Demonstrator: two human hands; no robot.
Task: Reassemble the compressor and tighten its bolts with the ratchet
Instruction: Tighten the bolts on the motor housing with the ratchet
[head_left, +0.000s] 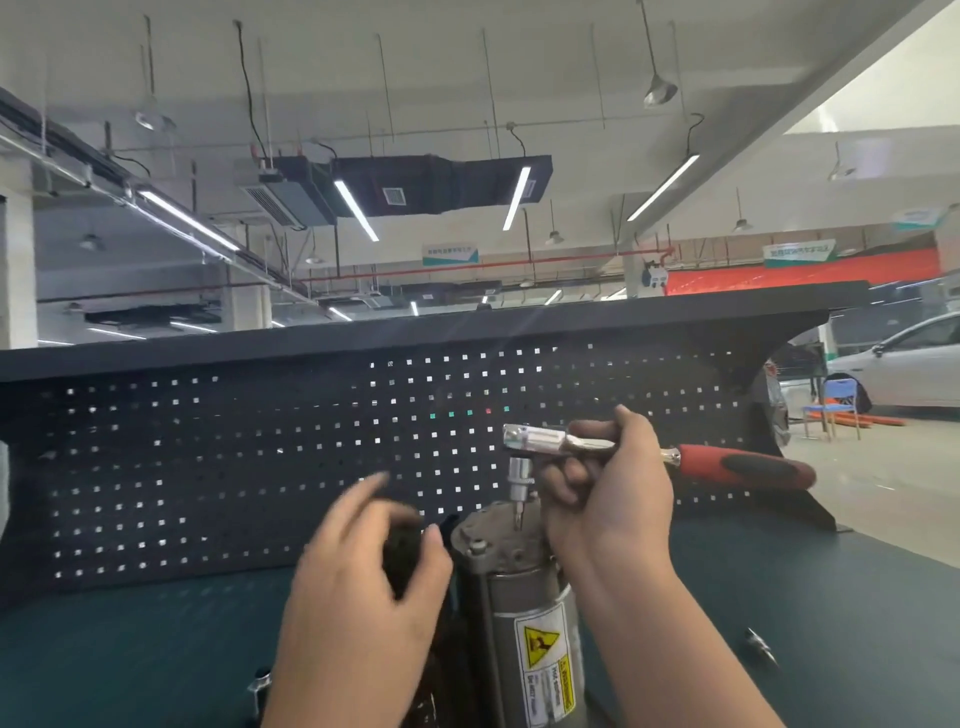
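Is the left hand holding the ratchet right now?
No, the ratchet is in the right hand, with its red handle sticking out to the right, while the left hand is beside the compressor.

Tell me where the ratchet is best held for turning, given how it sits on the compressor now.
Probably by the red handle, taken from the right: it juts out level, bare and away from the compressor. The right hand grips the ratchet close to its head, which steadies the bit but likely gives little turning force.
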